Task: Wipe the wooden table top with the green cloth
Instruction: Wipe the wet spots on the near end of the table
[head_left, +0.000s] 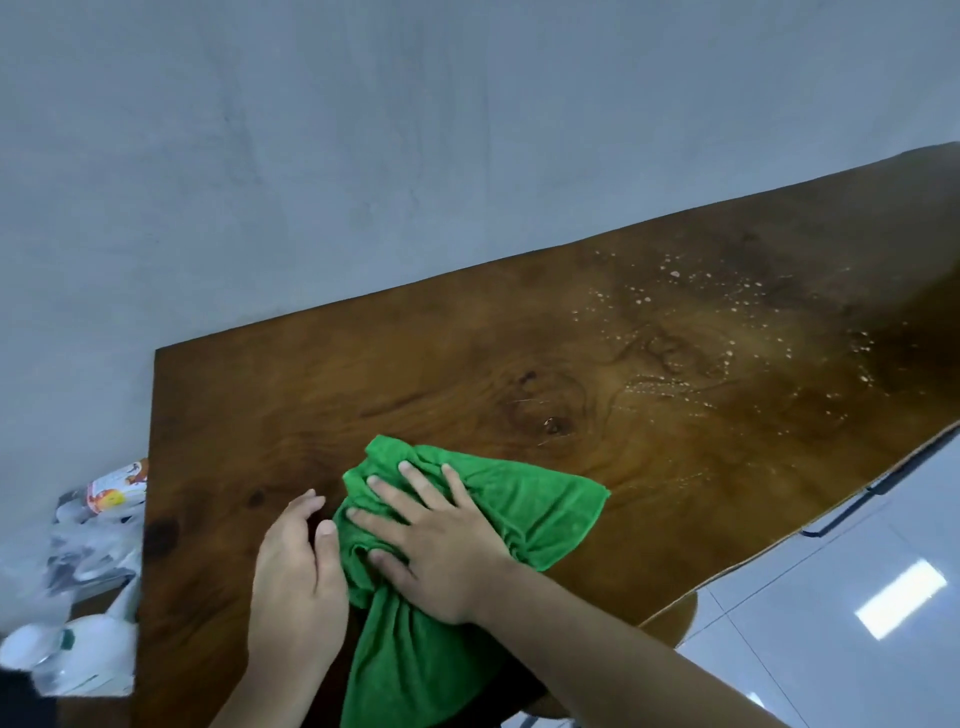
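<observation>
I see my right hand (441, 551) pressed flat on the green cloth (467, 519), fingers (415, 480) spread wide across the bunched fabric, gripping nothing. My left hand (298, 571) rests just beside it on the left, fingers loosely together, thumb touching the cloth's left fold, holding nothing. The cloth sits at the near-left part of the wooden surface (675, 441), with its tail hanging over the near edge towards me. To the left there is a band of bare wood up to the left edge, and beyond that edge lie plastic bags and a white bottle (88, 639) lower down. To the far right the wood runs open, dotted with droplets (701, 322), up to the grey wall (363, 156). The right edge borders a pale tiled floor (857, 597).
</observation>
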